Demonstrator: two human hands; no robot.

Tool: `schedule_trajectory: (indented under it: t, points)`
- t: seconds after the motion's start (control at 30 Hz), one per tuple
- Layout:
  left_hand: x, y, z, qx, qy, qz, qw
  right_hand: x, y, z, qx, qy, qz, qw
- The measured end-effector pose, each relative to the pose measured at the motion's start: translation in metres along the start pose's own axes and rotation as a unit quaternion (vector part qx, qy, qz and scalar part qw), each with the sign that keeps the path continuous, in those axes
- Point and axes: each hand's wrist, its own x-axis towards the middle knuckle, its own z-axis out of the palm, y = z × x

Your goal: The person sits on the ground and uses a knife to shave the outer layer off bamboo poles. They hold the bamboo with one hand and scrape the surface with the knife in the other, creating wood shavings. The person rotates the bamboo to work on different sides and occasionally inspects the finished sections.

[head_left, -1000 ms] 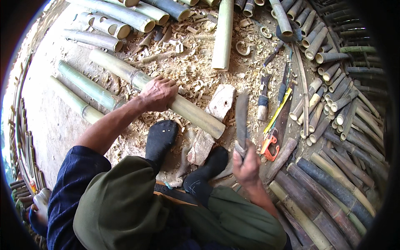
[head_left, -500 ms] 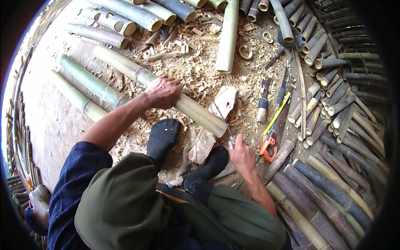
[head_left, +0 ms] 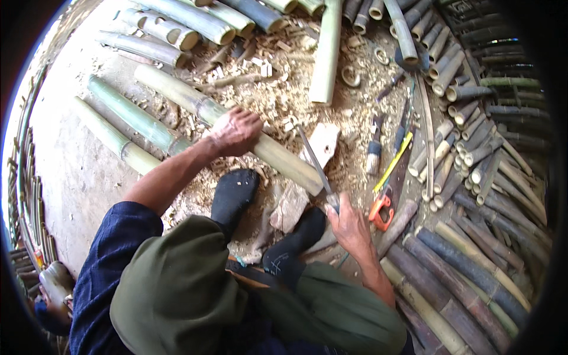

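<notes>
My left hand (head_left: 236, 131) is wrapped over a thick bamboo pole (head_left: 287, 161) that slants from far left toward my feet. The pole's near end lies beside a pale wooden block (head_left: 325, 141), with another rough block (head_left: 290, 207) just below. In my right hand (head_left: 351, 228) is the handle of a knife (head_left: 315, 155). Its long narrow blade points up and away to the left, alongside the near end of the pole; whether the blade touches the bamboo I cannot tell. My fingers hide most of the handle.
Wood shavings (head_left: 284, 89) cover the floor. To the right lie an orange-handled saw (head_left: 381, 212), a yellow strip (head_left: 393, 163) and a brush-like tool (head_left: 374, 148). Green bamboo poles (head_left: 133, 112) lie at left. Stacked bamboo (head_left: 455, 266) fills the right side.
My right hand has shifted slightly right and down, and the knife blade now shows broadside rather than edge-on. My left hand keeps its hold on the bamboo pole.
</notes>
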Motion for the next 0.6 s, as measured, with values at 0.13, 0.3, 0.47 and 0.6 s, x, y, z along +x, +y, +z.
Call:
schedule_trajectory:
  t: [0.13,0.3,0.47,0.6]
  points:
    - [-0.010,-0.008,-0.003,0.020,0.029,0.006,0.999,-0.013,-0.041,-0.027,0.137,0.175,-0.184,0.957]
    - [0.002,0.001,-0.009,-0.003,0.068,0.032,0.997,0.005,0.037,0.034,-0.077,0.049,-0.018,0.996]
    - [-0.004,-0.004,0.003,-0.010,0.148,0.047,0.988,-0.022,0.022,0.005,0.041,0.036,0.041,0.998]
    - [-0.013,-0.005,0.005,0.019,0.165,0.038,0.985,-0.017,0.018,-0.003,0.229,0.096,-0.044,0.968]
